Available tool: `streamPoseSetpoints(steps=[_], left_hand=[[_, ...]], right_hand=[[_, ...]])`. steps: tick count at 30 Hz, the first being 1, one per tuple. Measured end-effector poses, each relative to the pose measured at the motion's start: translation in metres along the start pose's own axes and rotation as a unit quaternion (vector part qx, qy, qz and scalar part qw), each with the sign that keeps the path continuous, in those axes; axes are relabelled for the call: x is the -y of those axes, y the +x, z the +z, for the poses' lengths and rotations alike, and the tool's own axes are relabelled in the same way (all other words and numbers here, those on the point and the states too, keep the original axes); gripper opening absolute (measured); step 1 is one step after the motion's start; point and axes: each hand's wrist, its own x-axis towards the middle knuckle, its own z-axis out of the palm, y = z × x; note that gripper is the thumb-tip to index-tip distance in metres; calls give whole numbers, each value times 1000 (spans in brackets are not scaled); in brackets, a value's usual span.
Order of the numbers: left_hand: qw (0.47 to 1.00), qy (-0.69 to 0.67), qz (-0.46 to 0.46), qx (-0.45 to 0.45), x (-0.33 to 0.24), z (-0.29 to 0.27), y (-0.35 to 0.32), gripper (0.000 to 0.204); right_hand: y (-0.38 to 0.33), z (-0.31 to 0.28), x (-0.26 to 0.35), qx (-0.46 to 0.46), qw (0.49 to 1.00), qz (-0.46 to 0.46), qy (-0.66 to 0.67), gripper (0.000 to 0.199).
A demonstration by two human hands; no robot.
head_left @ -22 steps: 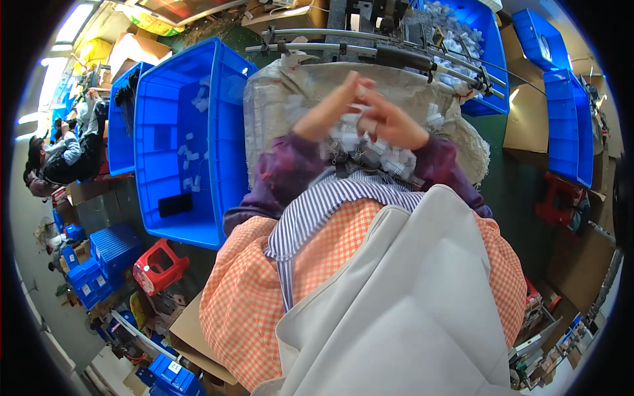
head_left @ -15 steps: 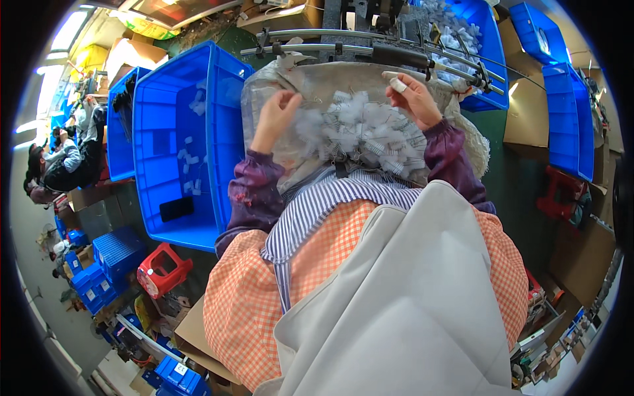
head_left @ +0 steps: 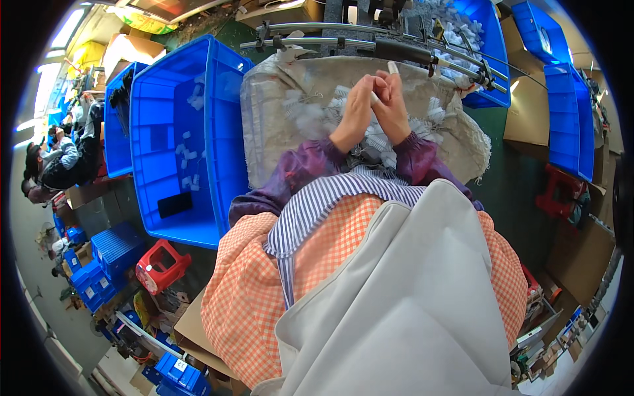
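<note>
My left hand [head_left: 356,116] and my right hand [head_left: 393,112] meet above a cloth-covered lap surface, their fingers closed and pressed together. Whatever lies between the fingertips is too small or too hidden to make out. White wraps [head_left: 393,68] show on fingers of the right hand. Under and around both wrists spreads a heap of small translucent white pieces [head_left: 309,120] with ribbed, striped-looking parts; my hands hide part of it. The heap rests on a beige woven sheet [head_left: 267,148].
A large blue crate [head_left: 228,145] at my left holds a few white pieces and a dark flat object [head_left: 175,206]. Metal rods [head_left: 323,41] cross beyond the sheet. Another blue crate [head_left: 492,46] full of white pieces stands far right. Red stools [head_left: 163,267] flank me.
Both hands have come together over the heap, the left moving right and the right moving left. Before, they were apart on either side of it.
</note>
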Motion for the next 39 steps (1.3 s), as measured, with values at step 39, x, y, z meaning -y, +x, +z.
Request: streamPoseSetpoints(steps=[39], left_hand=[[775, 612, -144, 65, -41, -172, 5, 27]], right_hand=[[33, -54, 6, 33, 961, -89, -261, 18]])
